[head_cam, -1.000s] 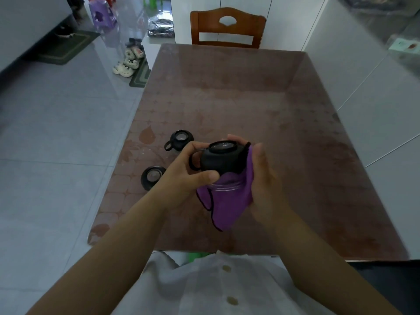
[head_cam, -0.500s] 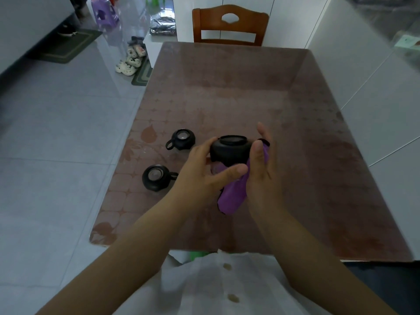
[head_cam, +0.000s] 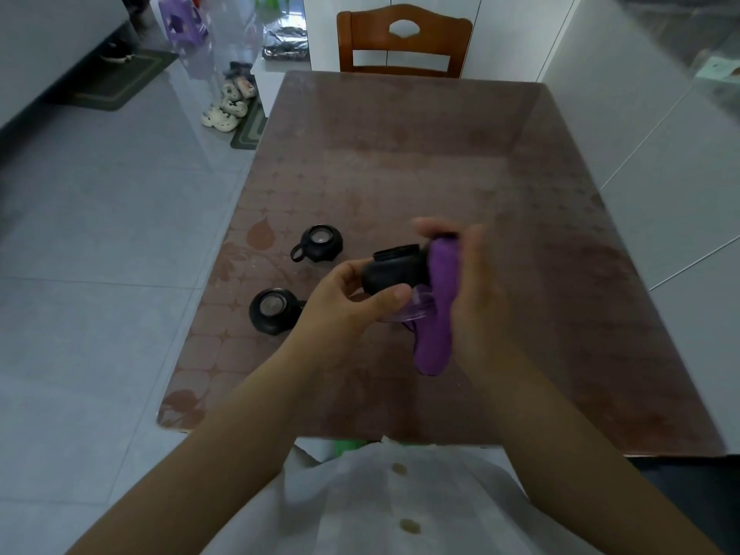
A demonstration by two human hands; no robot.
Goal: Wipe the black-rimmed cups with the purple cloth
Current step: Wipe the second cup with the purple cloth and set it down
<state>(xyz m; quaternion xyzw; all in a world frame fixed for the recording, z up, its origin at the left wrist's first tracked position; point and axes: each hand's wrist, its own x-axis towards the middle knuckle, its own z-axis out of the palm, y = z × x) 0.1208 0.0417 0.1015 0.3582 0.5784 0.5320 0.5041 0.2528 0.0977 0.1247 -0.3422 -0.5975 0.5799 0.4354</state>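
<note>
My left hand (head_cam: 348,302) grips a black-rimmed cup (head_cam: 394,270) above the table, tilted with its mouth up and to the left. Its clear glass lower part shows below my thumb. My right hand (head_cam: 476,298), blurred by motion, holds the purple cloth (head_cam: 438,310) pressed against the cup's right side; the cloth hangs down below the hand. Two more black-rimmed cups stand on the table to the left: one farther off (head_cam: 320,248), one nearer (head_cam: 274,310).
The brown patterned table (head_cam: 440,162) lies under a glass top, its left edge next to the two standing cups. A wooden chair (head_cam: 404,42) stands at the far end. White cabinets run along the right. Shoes and a mat lie on the floor at far left.
The cup has tipped over toward the left in my left hand. My right hand has slid the cloth round the cup's right side and upward.
</note>
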